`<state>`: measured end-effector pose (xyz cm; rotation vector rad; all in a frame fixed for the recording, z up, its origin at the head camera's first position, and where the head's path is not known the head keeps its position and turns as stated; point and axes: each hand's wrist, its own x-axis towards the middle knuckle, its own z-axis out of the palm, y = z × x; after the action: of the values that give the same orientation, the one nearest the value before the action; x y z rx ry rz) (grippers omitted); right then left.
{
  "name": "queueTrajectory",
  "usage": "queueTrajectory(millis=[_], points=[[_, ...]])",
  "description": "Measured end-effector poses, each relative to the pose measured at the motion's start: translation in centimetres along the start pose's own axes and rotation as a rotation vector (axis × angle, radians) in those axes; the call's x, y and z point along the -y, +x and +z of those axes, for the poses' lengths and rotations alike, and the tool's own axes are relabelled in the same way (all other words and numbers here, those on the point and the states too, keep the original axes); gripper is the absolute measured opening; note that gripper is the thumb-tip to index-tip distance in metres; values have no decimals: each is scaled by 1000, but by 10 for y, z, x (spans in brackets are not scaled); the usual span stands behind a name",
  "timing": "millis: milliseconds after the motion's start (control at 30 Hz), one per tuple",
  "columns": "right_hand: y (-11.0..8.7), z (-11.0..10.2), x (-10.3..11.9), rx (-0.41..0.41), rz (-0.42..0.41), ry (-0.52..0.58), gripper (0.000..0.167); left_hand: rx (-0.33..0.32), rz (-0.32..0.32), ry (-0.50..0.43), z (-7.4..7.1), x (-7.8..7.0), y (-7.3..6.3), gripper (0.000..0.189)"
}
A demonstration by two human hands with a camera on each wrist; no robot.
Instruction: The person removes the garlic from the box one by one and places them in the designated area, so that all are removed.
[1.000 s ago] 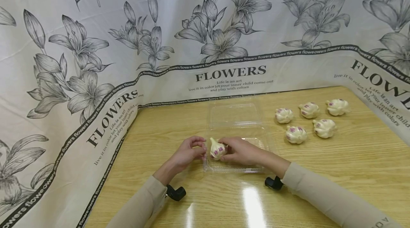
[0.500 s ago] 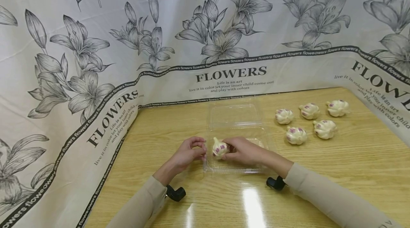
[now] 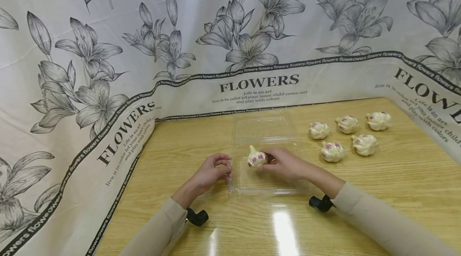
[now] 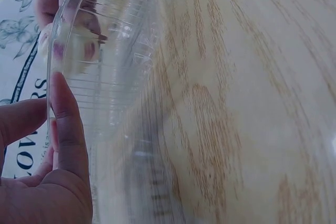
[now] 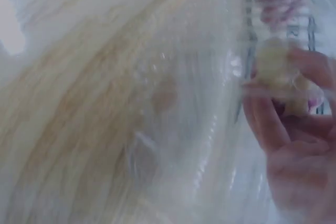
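A clear plastic clamshell box (image 3: 266,190) lies unfolded on the wooden table, its lid (image 3: 263,126) toward the back. My left hand (image 3: 207,174) pinches the box's left rim; in the left wrist view, the thumb and finger (image 4: 67,114) meet across that edge. My right hand (image 3: 288,164) grips a white garlic bulb (image 3: 257,158) with purple patches, held over the tray with its stem up. Seen from the right wrist, through the clear wall, the fingers (image 5: 268,119) curl round the bulb (image 5: 275,66).
Several more garlic bulbs (image 3: 333,152) sit on the table (image 3: 403,184) to the right of the box. A white curtain (image 3: 180,100) printed with flowers stands along the back and sides. A black wrist mount (image 3: 321,203) hangs under the right forearm.
My right hand has carried the garlic bulb to the right and slightly away from me, off the tray's left end. The left hand stays at the rim.
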<state>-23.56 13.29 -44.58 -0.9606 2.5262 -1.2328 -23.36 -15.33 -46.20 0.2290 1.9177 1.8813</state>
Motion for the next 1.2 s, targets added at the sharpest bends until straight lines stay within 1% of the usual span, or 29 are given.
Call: queueTrajectory(millis=[167, 300, 467, 533, 600, 667, 833, 967, 1100, 1200], points=[[-6, -11, 0, -35, 12, -17, 26, -2, -3, 4, -2, 1, 0, 44], [-10, -19, 0, -70, 20, -56, 23, 3, -6, 8, -3, 2, 1, 44], [-19, -31, 1, -89, 72, -68, 35, 1, -8, 6, -3, 1, 1, 45], [-23, -36, 1, -97, 92, -73, 31, 1, -9, 7, -3, 1, 1, 45], [-27, -40, 1, -113, 102, -90, 22, 3, -9, 7, -3, 1, 1, 45], [-31, -44, 0, -127, 104, -102, 18, 5, -10, 10, -3, 1, 0, 44], [-40, -53, -1, -155, 122, -107, 24, 5, -14, 18, -2, 0, 0, 44], [-47, -61, -2, -172, 145, -120, 26, 0, -15, 21, -2, 0, 0, 44], [-56, -68, -4, -185, 143, -141, 26, -1, -17, 23, -1, 0, 0, 43], [-63, -74, -6, -197, 138, -158, 30, 1, -16, 25, -1, 0, 0, 43]])
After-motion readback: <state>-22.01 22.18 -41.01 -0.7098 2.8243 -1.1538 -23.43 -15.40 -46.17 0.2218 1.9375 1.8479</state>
